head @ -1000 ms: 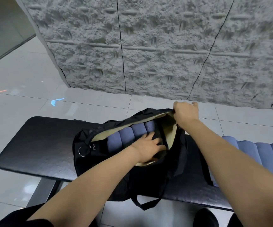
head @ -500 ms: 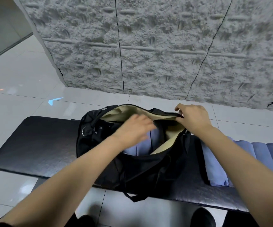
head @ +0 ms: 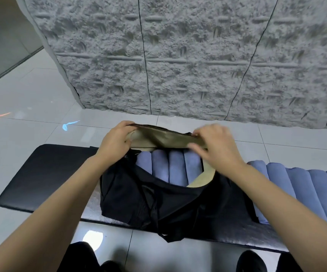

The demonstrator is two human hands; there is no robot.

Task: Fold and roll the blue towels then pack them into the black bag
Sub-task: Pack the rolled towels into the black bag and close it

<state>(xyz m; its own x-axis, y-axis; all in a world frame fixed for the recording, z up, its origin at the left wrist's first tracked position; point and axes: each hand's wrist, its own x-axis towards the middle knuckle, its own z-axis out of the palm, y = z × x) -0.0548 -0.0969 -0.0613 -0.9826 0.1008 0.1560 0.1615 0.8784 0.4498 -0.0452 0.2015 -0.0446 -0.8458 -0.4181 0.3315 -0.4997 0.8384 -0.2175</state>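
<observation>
We see the black fabric bag [head: 158, 203] sitting mid-frame on a long black padded bench [head: 46, 173], mouth open upward. Both hands are on its far rim, at 12 o'clock of the opening.

The left hand [head: 115, 142] is at about 10 o'clock of the bag. Its fingers are curled over the rim and it grips the edge, with the tan lining [head: 164, 139] showing under it. The right hand [head: 217, 148] is at about 1 o'clock and a bit motion-blurred. Its fingers are bent and pinch the same rim with the lining folded beneath. The edge is stretched between the two hands.

Inside the opening, four rolled blue towels [head: 176, 167] lie side by side, packed touching, with their long axes running 12 to 6. More tan lining shows at 5 o'clock of them.

A row of blue towel rolls [head: 306, 189] lies on the bench at 3 o'clock of the bag, just beside it and partly behind the right forearm.

A black strap [head: 154, 216] hangs down the near side of the bag, past the bench edge at 6 o'clock.

A grey rough-textured wall [head: 178, 55] fills the 12 o'clock area, and a pale tiled floor [head: 31, 107] lies all round.
</observation>
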